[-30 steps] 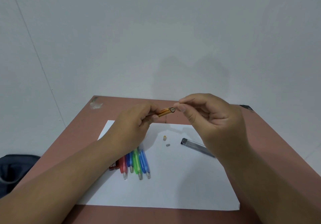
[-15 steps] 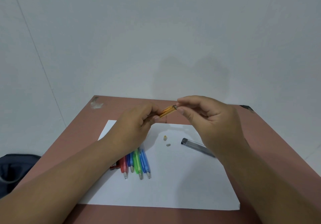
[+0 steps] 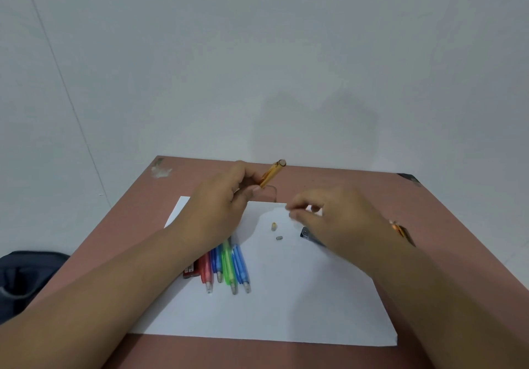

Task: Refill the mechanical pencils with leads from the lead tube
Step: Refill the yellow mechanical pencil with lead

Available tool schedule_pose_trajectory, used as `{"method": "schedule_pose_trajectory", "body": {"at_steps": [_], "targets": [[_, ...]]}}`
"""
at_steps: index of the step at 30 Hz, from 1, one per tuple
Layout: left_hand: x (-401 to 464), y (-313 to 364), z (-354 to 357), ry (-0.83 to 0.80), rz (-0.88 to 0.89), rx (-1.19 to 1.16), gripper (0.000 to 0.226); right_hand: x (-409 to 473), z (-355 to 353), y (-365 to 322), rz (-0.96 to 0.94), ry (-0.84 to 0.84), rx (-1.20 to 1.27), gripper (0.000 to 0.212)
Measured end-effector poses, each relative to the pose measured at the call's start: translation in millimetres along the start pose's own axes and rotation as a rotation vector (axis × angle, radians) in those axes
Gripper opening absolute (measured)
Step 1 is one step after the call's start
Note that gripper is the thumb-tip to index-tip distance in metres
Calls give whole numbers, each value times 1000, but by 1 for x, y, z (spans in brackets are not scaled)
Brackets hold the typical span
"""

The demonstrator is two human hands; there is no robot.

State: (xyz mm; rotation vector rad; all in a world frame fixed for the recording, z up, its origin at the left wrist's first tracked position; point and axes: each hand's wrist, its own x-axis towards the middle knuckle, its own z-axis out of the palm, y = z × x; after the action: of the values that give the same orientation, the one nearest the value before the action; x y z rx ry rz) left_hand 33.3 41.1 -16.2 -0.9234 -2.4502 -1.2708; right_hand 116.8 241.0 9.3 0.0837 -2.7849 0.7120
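Note:
My left hand [image 3: 223, 202] grips an orange see-through mechanical pencil [image 3: 272, 172], tilted up and to the right, its open back end uppermost. My right hand [image 3: 343, 225] hovers low over the white paper [image 3: 286, 305], fingers loosely curled and blurred, with nothing visible between them. It covers most of the dark lead tube [image 3: 307, 232], of which only the left end shows. A small yellowish cap [image 3: 274, 226] and a grey eraser piece [image 3: 279, 237] lie on the paper just left of my right fingertips. Several coloured pencils [image 3: 226, 262] lie under my left wrist.
The paper lies on a reddish-brown table [image 3: 429, 211] against a white wall. A red item [image 3: 190, 271] sits beside the pencil bundle. Another orange pencil [image 3: 399, 228] shows past my right hand. A dark bag [image 3: 23, 277] is on the floor at left.
My right hand has left the pencil's open end and dropped down and right toward the paper. My left hand has tilted the orange pencil more upright.

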Motion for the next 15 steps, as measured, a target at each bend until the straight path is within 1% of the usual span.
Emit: {"method": "schedule_pose_trajectory", "body": {"at_steps": [1,3,5,7,10,12,13,15], "targets": [[0,0,0,14,9,-1,12,1,3,0,-26,-78,-81,11],[0,0,0,36,30,-1,20,3,10,1,-64,-169,-142,12],[0,-1,0,60,72,26,25,5,17,1,-75,-202,-149,14],[0,-2,0,69,105,33,23,6,20,1,-65,-210,-136,15],[1,-3,1,62,101,28,19,6,22,5,-111,-192,-154,14],[1,-5,1,73,127,54,22,4,22,6,-136,-145,-140,13],[1,-7,1,90,155,71,27,3,20,6,-133,-96,-107,11],[2,-10,1,133,199,94,33,2,13,5,-119,58,8,9]]}}
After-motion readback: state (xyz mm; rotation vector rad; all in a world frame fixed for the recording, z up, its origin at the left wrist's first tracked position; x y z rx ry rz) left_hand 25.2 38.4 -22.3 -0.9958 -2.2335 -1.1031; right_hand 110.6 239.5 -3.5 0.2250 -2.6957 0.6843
